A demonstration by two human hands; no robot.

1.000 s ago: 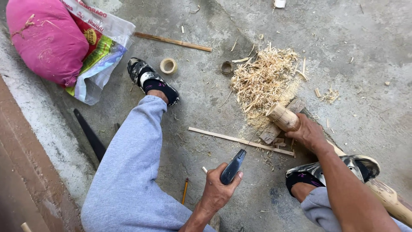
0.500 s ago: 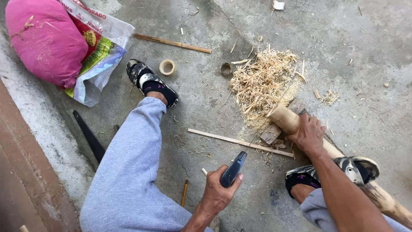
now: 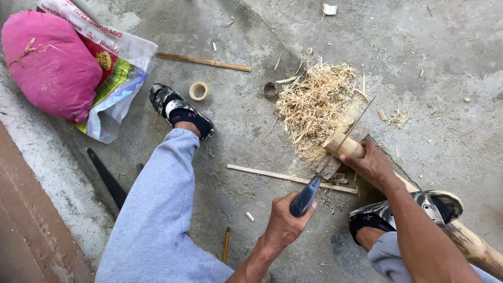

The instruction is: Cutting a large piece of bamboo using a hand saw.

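Note:
My left hand grips the dark blue handle of a thin-bladed knife. Its blade runs up and to the right and lies across the cut end of a bamboo pole. My right hand is wrapped around the pole just behind that end, pressing it to the concrete floor. From there the pole stretches back past my right shoe to the lower right corner. A pile of pale shavings lies just beyond the pole's end.
A thin bamboo strip lies between my legs, with a pencil nearer me. Two small rings, a stick, a pink sack on a plastic bag and a black saw lie to the left.
My left hand has carried the knife from beside my knee up and right, so the blade now lies across the pole's end. My right hand keeps holding the pole.

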